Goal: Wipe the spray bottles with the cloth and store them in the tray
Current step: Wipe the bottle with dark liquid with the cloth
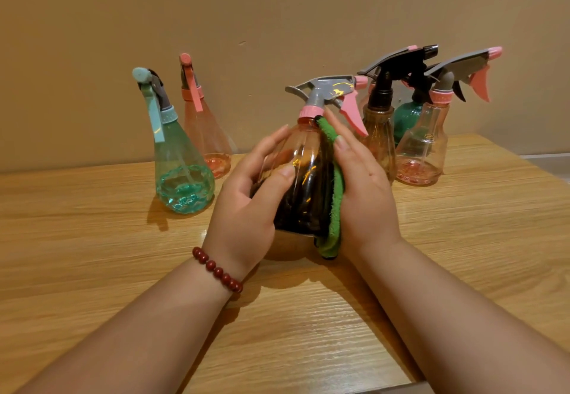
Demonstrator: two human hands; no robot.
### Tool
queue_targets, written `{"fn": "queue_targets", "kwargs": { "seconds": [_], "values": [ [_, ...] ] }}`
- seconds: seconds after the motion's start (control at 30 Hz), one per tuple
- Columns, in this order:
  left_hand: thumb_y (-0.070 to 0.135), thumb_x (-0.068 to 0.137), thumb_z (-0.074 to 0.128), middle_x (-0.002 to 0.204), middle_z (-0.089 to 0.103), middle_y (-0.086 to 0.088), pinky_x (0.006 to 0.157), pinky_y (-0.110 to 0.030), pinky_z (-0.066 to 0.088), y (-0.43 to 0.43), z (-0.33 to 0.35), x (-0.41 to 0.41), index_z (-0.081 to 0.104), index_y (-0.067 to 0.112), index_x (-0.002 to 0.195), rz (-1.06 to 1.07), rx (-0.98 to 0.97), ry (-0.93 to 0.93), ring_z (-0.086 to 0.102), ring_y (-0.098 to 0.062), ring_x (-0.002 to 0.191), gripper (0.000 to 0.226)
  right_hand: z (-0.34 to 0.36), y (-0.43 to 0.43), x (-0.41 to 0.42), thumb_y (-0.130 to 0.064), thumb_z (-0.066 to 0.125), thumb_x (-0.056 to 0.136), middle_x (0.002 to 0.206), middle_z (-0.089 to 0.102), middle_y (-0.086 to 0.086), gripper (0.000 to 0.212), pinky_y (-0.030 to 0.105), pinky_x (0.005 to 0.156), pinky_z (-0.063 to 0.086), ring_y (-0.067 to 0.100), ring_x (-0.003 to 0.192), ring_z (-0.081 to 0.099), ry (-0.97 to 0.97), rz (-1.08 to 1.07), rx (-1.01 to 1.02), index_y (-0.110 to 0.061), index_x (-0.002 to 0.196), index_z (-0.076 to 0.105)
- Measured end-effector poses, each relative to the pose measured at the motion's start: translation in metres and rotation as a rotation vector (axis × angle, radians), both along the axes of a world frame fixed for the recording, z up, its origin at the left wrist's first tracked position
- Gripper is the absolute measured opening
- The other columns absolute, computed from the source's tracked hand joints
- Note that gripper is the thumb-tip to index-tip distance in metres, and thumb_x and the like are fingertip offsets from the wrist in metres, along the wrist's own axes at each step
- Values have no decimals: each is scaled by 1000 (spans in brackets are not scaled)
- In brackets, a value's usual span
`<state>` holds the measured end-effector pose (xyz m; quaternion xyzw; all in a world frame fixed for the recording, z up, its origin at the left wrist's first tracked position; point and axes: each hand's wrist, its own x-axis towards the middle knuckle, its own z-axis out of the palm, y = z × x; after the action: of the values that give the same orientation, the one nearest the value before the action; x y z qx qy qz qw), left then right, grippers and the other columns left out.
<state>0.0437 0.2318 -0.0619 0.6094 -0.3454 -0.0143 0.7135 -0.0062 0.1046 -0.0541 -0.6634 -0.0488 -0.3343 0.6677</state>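
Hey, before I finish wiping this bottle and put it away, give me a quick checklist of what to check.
1. Left hand grips the pink-capped bottle around its body: ok.
2. Green cloth lies between the right hand and the bottle: ok.
3. Bottle wiped all the way round: cannot tell.
4. Tray in sight for storing: not ok, none shows in this view.
5. Teal bottle stands upright, clear of the left hand: ok.

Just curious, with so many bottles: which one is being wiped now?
The middle bottle, the only one held: the left hand grips it, and the right hand presses the green cloth against it.
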Motion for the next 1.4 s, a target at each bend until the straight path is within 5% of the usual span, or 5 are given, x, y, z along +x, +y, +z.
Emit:
{"fn": "queue_targets", "kwargs": {
  "seconds": [0.37,0.6,1.07,1.23,1.4],
  "values": [
    [44,99,46,125,52,11,83,0,39,-6,0,1,49,43,134,306,192,-167,50,17,107,35,-6,4,1,-22,44,96,144,52,-1,43,47,114,35,14,136,44,-34,15,9,-27,138,51],
    [48,92,45,131,43,38,99,-12,41,-6,-1,-1,35,62,136,159,242,-130,42,17,125,47,-7,1,3,-28,46,96,139,56,-5,38,44,109,42,9,131,48,-18,-103,-29,-33,132,57],
    [45,83,53,137,59,9,108,-45,44,0,7,11,56,41,134,233,-101,167,55,-10,127,51,-20,16,8,-12,48,96,151,40,11,40,37,120,25,22,146,27,-183,-96,-508,-5,135,51],
    [30,89,50,131,62,9,102,-40,50,-2,4,4,55,39,133,116,-6,50,59,-9,121,45,-14,6,8,-25,47,97,144,45,-17,38,32,118,28,5,143,31,-49,-49,-189,-37,133,55],
    [30,89,51,126,63,17,95,-32,54,-5,0,1,56,45,127,33,65,21,59,-5,120,42,-7,-4,6,-28,44,96,139,56,-1,39,51,108,41,19,131,50,5,47,19,-33,132,58]
  ]
}}
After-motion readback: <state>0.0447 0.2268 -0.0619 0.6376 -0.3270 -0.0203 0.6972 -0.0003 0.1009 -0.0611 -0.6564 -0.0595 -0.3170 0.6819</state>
